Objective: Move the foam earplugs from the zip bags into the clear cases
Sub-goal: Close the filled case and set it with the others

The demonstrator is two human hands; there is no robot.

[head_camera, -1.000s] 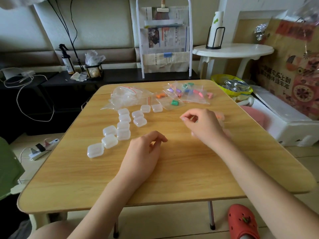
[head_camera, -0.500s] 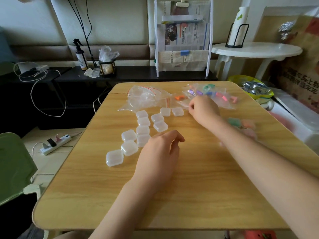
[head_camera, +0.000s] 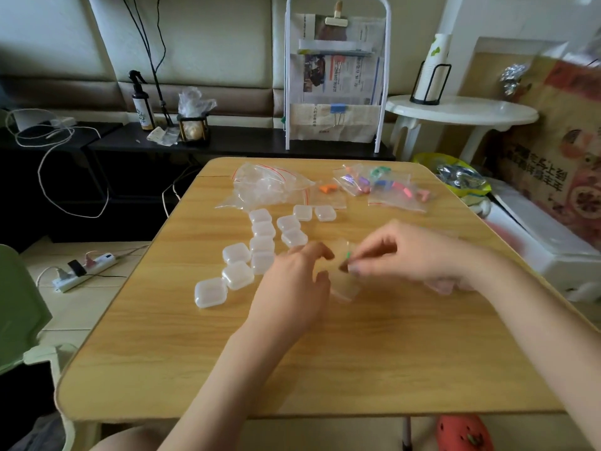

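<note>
A small clear zip bag (head_camera: 345, 281) with a green earplug (head_camera: 348, 255) inside sits at the table's middle, blurred by motion. My right hand (head_camera: 400, 252) pinches its top edge. My left hand (head_camera: 297, 288) meets the bag from the left, fingers curled at its edge. Several closed clear cases (head_camera: 260, 242) lie in rows to the left of my hands. Farther back lie zip bags with coloured earplugs (head_camera: 387, 187), one bag with orange earplugs (head_camera: 327, 190), and a heap of empty zip bags (head_camera: 266, 185).
Everything lies on a wooden table (head_camera: 325, 353) with rounded corners. A pinkish bag (head_camera: 440, 284) lies under my right wrist. A newspaper rack (head_camera: 335, 83) stands behind the table, a white side table (head_camera: 461, 113) at the back right, a power strip (head_camera: 84, 266) on the floor left.
My right hand came back from the bags at the far side to the table's middle with a small bag. My left hand moved up to meet it.
</note>
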